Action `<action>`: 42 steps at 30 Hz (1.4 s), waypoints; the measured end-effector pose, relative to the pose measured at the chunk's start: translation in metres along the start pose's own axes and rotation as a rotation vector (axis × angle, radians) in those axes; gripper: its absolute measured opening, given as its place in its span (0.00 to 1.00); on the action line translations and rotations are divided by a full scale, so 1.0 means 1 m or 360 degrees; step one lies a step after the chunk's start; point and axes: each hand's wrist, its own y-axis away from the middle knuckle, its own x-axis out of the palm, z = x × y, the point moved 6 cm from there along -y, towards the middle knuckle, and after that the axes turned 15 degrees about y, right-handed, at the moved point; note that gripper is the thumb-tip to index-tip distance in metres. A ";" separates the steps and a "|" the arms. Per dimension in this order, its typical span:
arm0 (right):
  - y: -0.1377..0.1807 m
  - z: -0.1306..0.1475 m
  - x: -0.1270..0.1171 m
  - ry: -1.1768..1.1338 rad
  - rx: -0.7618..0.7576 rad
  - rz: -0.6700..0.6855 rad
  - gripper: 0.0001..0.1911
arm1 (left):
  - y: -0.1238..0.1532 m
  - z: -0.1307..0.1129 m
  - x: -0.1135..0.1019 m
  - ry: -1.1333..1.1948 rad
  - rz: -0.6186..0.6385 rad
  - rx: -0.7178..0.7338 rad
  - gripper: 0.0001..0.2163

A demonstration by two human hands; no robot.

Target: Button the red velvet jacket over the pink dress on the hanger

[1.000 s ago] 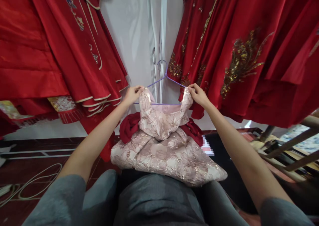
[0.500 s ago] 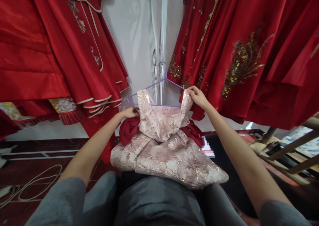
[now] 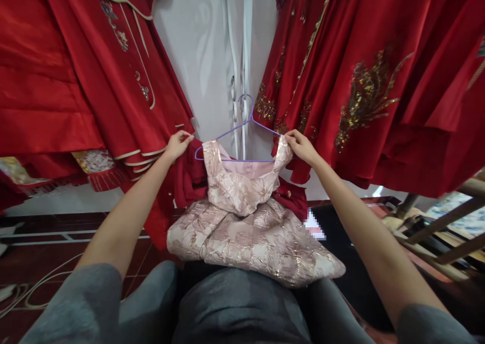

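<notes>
A small pink brocade dress (image 3: 246, 217) with gold pattern rests on my lap, its shoulders on a thin purple hanger (image 3: 242, 132). My right hand (image 3: 299, 146) pinches the dress's right shoulder strap against the hanger. My left hand (image 3: 177, 144) is closed on a dark red sash (image 3: 191, 175) attached at the dress's left side and holds it lifted. Another part of the dark red sash (image 3: 293, 197) lies at the dress's right side.
Red embroidered garments (image 3: 76, 71) hang at the left and more red gold-trimmed garments (image 3: 379, 81) at the right. A white wall (image 3: 212, 56) stands between them. Cables (image 3: 41, 283) lie on the dark red floor at left. Wooden poles (image 3: 447, 223) lean at right.
My left hand let go of the dress's left shoulder, dropped to the dark red sash, gripped it and raised it up to the left. My right hand stayed on the right strap.
</notes>
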 end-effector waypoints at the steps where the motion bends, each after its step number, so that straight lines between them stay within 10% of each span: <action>1: 0.000 0.001 -0.001 0.0004 0.0003 -0.0006 0.13 | -0.002 -0.016 -0.004 -0.0029 -0.0083 0.0128 0.12; 11: -0.007 0.019 -0.019 -0.0251 0.0134 0.0267 0.08 | 0.038 -0.127 0.052 -0.0068 0.0006 0.0383 0.09; 17: -0.014 0.003 -0.006 -0.0430 0.0529 0.0673 0.19 | 0.031 -0.116 0.069 0.0665 -0.0019 0.0004 0.13; 25: -0.001 0.018 0.057 -0.0482 0.0684 0.1761 0.41 | 0.028 -0.079 0.092 0.1097 0.0165 -0.0494 0.18; 31: -0.003 0.007 0.074 -0.0546 0.1226 0.1567 0.34 | 0.032 -0.070 0.097 0.1266 0.0238 -0.0532 0.17; 37: -0.007 -0.003 0.088 -0.0641 0.1017 0.1672 0.29 | 0.027 -0.058 0.099 0.1153 0.0260 -0.0521 0.20; 42: -0.033 -0.017 0.072 -0.0436 0.0621 0.0858 0.07 | 0.022 -0.060 0.085 0.0790 0.0305 -0.0368 0.20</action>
